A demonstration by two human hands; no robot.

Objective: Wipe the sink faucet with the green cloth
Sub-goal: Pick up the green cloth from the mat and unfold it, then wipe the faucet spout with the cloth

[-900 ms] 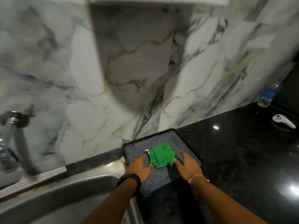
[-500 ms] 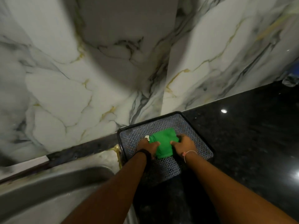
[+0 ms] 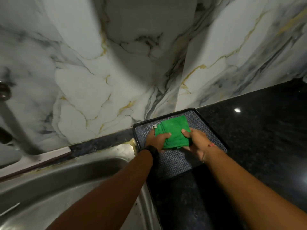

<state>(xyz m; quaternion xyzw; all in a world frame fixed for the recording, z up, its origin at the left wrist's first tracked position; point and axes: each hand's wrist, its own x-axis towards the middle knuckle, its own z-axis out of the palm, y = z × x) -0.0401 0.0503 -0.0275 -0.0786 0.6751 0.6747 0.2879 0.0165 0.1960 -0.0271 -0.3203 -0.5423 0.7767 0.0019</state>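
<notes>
Where it is gripped between both hands over the tray, the green cloth (image 3: 172, 133) shows as a bright, saturated green square folded into several layers, its stacked edges fanning out along the near left side and a small pale tag or label poking out at its far left corner. Its surface looks soft and slightly napped, with no pattern. The far part lies spread flat, while the near edge bunches where the fingers close on it.

The left hand (image 3: 157, 141) clamps the cloth's left edge, thumb on top and fingers curled beneath; a dark band circles that wrist. The right hand (image 3: 196, 141) pinches the right edge the same way, thumb pressed onto the fabric and fingers tucked under, with a thin red thread and a pale bangle at its wrist. Whether the cloth is touching the tray or just above it cannot be told.

The tray (image 3: 214, 138) is dark-rimmed, with a bluish speckled lining, and sits on the black counter (image 3: 265, 130) against the marble wall (image 3: 132, 63), which is white with grey and gold veins. Just left of the tray, a steel sink (image 3: 58, 183) curves across the near left. At the far left edge, well apart from the cloth, the faucet (image 3: 11, 117) appears as a blurred metal pipe.
</notes>
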